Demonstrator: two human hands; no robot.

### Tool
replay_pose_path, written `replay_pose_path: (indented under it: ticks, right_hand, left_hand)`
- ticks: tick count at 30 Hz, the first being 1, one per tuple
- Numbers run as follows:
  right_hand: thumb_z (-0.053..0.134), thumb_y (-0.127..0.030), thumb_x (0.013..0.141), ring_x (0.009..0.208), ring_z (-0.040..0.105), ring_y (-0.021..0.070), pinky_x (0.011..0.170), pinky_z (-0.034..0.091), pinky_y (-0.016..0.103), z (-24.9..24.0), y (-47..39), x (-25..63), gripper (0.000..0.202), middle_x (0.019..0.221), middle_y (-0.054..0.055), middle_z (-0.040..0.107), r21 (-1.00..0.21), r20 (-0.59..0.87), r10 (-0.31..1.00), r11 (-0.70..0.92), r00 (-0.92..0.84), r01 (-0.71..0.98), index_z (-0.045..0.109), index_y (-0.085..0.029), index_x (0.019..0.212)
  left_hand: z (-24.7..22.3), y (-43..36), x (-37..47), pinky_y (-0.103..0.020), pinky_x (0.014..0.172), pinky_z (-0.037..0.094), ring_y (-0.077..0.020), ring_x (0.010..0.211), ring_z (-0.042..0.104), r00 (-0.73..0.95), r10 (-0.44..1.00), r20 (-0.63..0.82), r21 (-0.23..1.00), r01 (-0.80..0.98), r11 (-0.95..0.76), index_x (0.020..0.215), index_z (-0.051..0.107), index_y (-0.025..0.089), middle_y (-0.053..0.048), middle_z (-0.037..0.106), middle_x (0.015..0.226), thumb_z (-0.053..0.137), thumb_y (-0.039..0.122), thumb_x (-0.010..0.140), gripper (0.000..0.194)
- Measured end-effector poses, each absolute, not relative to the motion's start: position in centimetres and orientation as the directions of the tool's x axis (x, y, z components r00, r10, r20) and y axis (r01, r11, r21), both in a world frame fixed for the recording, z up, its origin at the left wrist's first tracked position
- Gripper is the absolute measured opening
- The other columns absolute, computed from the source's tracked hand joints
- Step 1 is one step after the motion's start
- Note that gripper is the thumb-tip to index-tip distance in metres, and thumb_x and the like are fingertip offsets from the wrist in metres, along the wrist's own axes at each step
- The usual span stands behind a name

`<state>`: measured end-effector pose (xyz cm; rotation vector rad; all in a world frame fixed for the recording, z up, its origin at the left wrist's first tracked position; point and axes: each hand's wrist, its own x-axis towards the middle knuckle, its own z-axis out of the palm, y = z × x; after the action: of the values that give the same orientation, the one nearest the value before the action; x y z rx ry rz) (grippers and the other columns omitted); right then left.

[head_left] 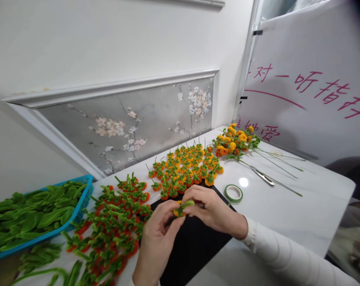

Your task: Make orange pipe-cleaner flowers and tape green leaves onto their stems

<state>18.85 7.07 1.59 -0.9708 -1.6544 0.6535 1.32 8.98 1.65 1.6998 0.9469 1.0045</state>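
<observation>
A: Starting big, what is worrying you?

B: The white surface (310, 198): it is looking smooth, so light pieces could be sliding if a sleeve brushes them. At the left edge, the blue basket (83, 203) is holding a heap of green pieces, and any lying near its rim could be spilling if it gets bumped.

A: And the mat?

B: The black mat (194, 250) is lying under both hands, lower centre. The red-orange flower heads (114, 222) are crowding its left side and the yellow-orange flower heads (185, 167) its far edge, so a wide elbow or wrist could be toppling some.

A: What are the hands doing?

B: The left hand (158, 236) is pinching a small yellow-orange flower (176, 213), just below the frame's centre. The right hand (208, 210) is closing narrowly on a green piece (188, 203) against it. Too hard a squeeze could be flattening the fuzz; too loose a grip could be letting the green piece twist askew.

A: Anything smaller?

B: The tape roll (241, 194) is lying flat, right of centre, near the right wrist; a careless swing could be knocking it away.
</observation>
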Motion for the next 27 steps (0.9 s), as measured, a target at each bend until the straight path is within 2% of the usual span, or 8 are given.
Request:
replay_pose_path:
  ticks: [3,5,7,9,15,20,25,27]
  right_hand:
    - [0.061,-0.017,0.082,0.068,0.056,0.0102,0.059,0.047,0.019,1.9,6.9,19.0,0.007,0.079,0.000,0.059,-0.814,0.502,0.857,0.513,-0.114,0.270,0.057,-0.018,0.089]
    - [0.058,-0.017,0.085,0.075,0.058,0.0116,0.068,0.048,0.022,2.0,6.9,19.1,0.002,0.083,0.002,0.060,-0.754,0.570,0.807,0.588,-0.152,0.294,0.060,-0.018,0.086]
    - [0.054,-0.017,0.088,0.081,0.059,0.0126,0.074,0.049,0.023,2.1,6.9,19.2,0.010,0.089,0.004,0.061,-0.694,0.628,0.758,0.648,-0.177,0.315,0.063,-0.018,0.086]
    - [0.052,-0.018,0.089,0.081,0.059,0.0123,0.073,0.049,0.023,1.9,7.0,19.2,0.014,0.091,0.005,0.061,-0.667,0.651,0.737,0.670,-0.182,0.327,0.066,-0.019,0.086]
    - [0.055,-0.023,0.088,0.078,0.061,0.0120,0.071,0.051,0.021,1.8,7.1,19.2,0.014,0.088,0.006,0.062,-0.664,0.661,0.727,0.682,-0.186,0.306,0.068,-0.018,0.083]
    - [0.054,-0.024,0.089,0.078,0.060,0.0120,0.071,0.050,0.021,2.0,7.2,19.2,0.018,0.083,0.005,0.063,-0.642,0.669,0.709,0.703,-0.223,0.306,0.067,-0.017,0.079]
    - [0.052,-0.024,0.090,0.079,0.060,0.0120,0.072,0.050,0.021,2.0,7.3,19.2,0.020,0.085,0.006,0.062,-0.629,0.658,0.709,0.703,-0.256,0.331,0.066,-0.016,0.079]
    - [0.054,-0.025,0.089,0.079,0.060,0.0119,0.072,0.050,0.021,2.1,7.2,19.2,0.017,0.086,0.006,0.062,-0.651,0.652,0.719,0.693,-0.240,0.309,0.066,-0.017,0.082]
  left_hand:
    - [1.7,9.2,1.0,-0.018,0.078,0.053,-0.0135,0.088,0.064,0.364,0.885,0.290,0.917,0.161,-0.366,0.090,0.064,0.027,0.003,0.063,0.097,0.065,0.015,0.076,0.018]
    - [1.8,9.3,0.9,-0.017,0.074,0.054,-0.0127,0.083,0.064,0.355,0.883,0.306,0.914,0.151,-0.377,0.089,0.064,0.027,0.003,0.064,0.095,0.066,0.015,0.075,0.019]
    - [2.0,9.2,0.8,-0.016,0.071,0.055,-0.0124,0.081,0.065,0.366,0.878,0.309,0.911,0.152,-0.384,0.090,0.065,0.027,0.003,0.064,0.095,0.066,0.014,0.074,0.020]
    - [2.1,9.1,0.8,-0.017,0.071,0.055,-0.0126,0.080,0.065,0.379,0.872,0.309,0.909,0.152,-0.388,0.090,0.064,0.027,0.003,0.065,0.094,0.066,0.014,0.074,0.020]
    - [2.4,9.0,0.7,-0.017,0.071,0.053,-0.0168,0.092,0.063,0.367,0.868,0.335,0.884,0.197,-0.425,0.074,0.065,0.023,-0.001,0.066,0.092,0.067,0.016,0.073,0.007]
    - [2.8,9.2,0.5,-0.016,0.058,0.050,-0.0142,0.077,0.064,0.372,0.857,0.357,0.847,0.257,-0.465,0.068,0.066,0.021,-0.002,0.066,0.089,0.066,0.017,0.073,0.007]
    - [2.8,8.9,0.8,-0.018,0.063,0.051,-0.0177,0.087,0.064,0.376,0.865,0.332,0.868,0.237,-0.436,0.065,0.065,0.020,-0.003,0.066,0.087,0.066,0.018,0.073,0.008]
    - [2.7,8.7,1.1,-0.019,0.070,0.053,-0.0187,0.092,0.064,0.334,0.895,0.295,0.904,0.206,-0.375,0.072,0.065,0.021,-0.003,0.065,0.093,0.068,0.018,0.072,0.004]
